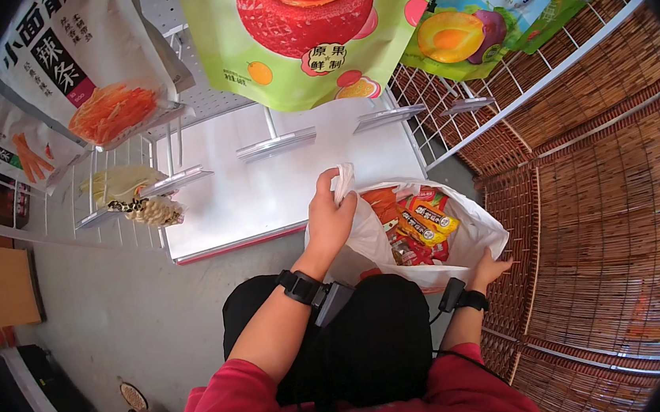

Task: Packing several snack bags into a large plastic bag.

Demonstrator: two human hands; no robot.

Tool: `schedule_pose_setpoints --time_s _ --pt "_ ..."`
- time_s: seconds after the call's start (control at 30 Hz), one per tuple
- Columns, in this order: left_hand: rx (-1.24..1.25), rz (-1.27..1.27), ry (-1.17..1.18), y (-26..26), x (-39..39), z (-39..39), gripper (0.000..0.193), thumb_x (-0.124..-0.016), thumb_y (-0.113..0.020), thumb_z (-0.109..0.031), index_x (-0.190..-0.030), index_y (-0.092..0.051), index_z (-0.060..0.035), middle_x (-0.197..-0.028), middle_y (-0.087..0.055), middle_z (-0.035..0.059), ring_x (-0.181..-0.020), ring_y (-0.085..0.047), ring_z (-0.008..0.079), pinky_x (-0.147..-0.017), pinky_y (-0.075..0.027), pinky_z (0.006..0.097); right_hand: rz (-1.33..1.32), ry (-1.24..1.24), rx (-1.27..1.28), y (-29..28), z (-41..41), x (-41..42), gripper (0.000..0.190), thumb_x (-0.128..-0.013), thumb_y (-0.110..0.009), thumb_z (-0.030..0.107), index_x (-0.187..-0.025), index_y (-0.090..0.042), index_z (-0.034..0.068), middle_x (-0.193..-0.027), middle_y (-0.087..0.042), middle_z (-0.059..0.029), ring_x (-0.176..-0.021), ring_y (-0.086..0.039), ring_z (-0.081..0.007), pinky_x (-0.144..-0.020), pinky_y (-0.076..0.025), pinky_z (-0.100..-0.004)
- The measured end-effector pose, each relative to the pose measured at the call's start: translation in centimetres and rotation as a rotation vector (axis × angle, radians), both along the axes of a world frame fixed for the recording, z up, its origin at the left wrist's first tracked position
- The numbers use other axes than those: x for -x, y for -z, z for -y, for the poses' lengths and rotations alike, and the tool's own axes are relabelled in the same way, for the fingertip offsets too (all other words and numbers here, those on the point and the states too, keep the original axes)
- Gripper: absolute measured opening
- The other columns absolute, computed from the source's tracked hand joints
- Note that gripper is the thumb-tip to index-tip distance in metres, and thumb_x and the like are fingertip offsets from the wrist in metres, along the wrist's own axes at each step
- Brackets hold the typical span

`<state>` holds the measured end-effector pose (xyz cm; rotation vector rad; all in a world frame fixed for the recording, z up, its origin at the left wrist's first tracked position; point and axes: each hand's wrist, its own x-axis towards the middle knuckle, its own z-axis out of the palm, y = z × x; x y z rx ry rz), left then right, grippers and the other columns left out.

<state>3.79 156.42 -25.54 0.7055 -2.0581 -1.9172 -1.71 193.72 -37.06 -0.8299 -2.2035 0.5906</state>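
Note:
A white plastic bag (474, 222) stands wide open at my knees, its mouth facing up. My left hand (332, 214) grips a gathered handle of it at the left side. At the bag's right rim, my right hand (488, 271) holds the edge between thumb and fingers. Inside lie several small snack packets in red wrappers, with yellow-and-black packets (427, 223) on top and an orange-red one (381, 204) at the left. The lower part of the bag is hidden by its own side and my knee.
A white display shelf (245, 196) lies ahead, with large snack pouches (319, 28) hanging over it from hooks. White wire grids flank it. A woven reed screen (600, 227) stands close on the right. Cardboard boxes (4, 285) and a black case (55, 387) are at the left.

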Motion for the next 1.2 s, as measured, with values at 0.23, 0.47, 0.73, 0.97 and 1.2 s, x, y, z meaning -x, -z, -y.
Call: schedule_pose_setpoints --time_s 0.23,0.47,0.73,0.97,1.2 --pt "0.299 0.084 -0.092 -4.1 -1.4 2.1 0.034 -0.072 -0.054 -0.013 -0.104 -0.044 -0.0073 -0.069 -0.058 0.0167 -0.062 -0.056 0.0331 -0.058 -0.044 0.0365 -0.067 -0.240 0.915 -0.6 -0.4 -1.3 0.016 -0.078 -0.051 0.011 -0.088 -0.049 -0.001 -0.084 -0.054 -0.0064 -0.074 -0.049 -0.0138 -0.068 -0.041 -0.0257" --pt "0.763 0.282 0.347 -6.8 -4.6 5.8 0.021 -0.072 -0.054 -0.015 -0.088 -0.060 -0.0036 -0.063 -0.056 0.0103 -0.059 -0.054 0.0262 -0.057 -0.044 0.0307 -0.367 -0.222 0.812 -3.5 1.4 -1.1 0.017 -0.077 -0.050 0.003 -0.094 -0.051 0.000 -0.090 -0.054 -0.0083 -0.079 -0.051 -0.0162 -0.072 -0.042 -0.0266" --pt "0.628 0.236 -0.072 -5.3 -11.7 13.8 0.027 -0.075 -0.058 -0.021 -0.093 -0.058 -0.0005 -0.090 -0.057 0.0144 -0.067 -0.057 0.0214 -0.061 -0.046 0.0298 -0.352 -0.232 0.870 -3.2 1.7 -0.6 0.018 -0.077 -0.050 0.003 -0.094 -0.052 -0.001 -0.091 -0.055 -0.0085 -0.081 -0.052 -0.0165 -0.074 -0.042 -0.0269" --pt "0.169 0.285 -0.598 -0.7 -18.0 19.5 0.053 -0.074 -0.060 -0.023 -0.119 -0.038 -0.0041 -0.105 -0.049 0.0129 -0.083 -0.053 0.0186 -0.062 -0.046 0.0298 -0.259 -0.281 0.831 -2.8 4.4 -0.4 0.016 -0.078 -0.050 0.005 -0.093 -0.053 0.000 -0.090 -0.055 -0.0070 -0.081 -0.051 -0.0163 -0.073 -0.041 -0.0267" --pt "-0.068 -0.024 -0.640 -1.7 -16.0 22.4 0.080 -0.076 -0.058 -0.037 -0.131 -0.008 -0.0088 -0.137 -0.013 0.0090 -0.124 -0.021 0.0214 -0.094 -0.020 0.0463 -0.221 -0.316 0.822 -2.4 4.4 -0.4 0.016 -0.077 -0.053 0.005 -0.092 -0.054 0.002 -0.090 -0.054 -0.0054 -0.080 -0.051 -0.0151 -0.073 -0.040 -0.0256"
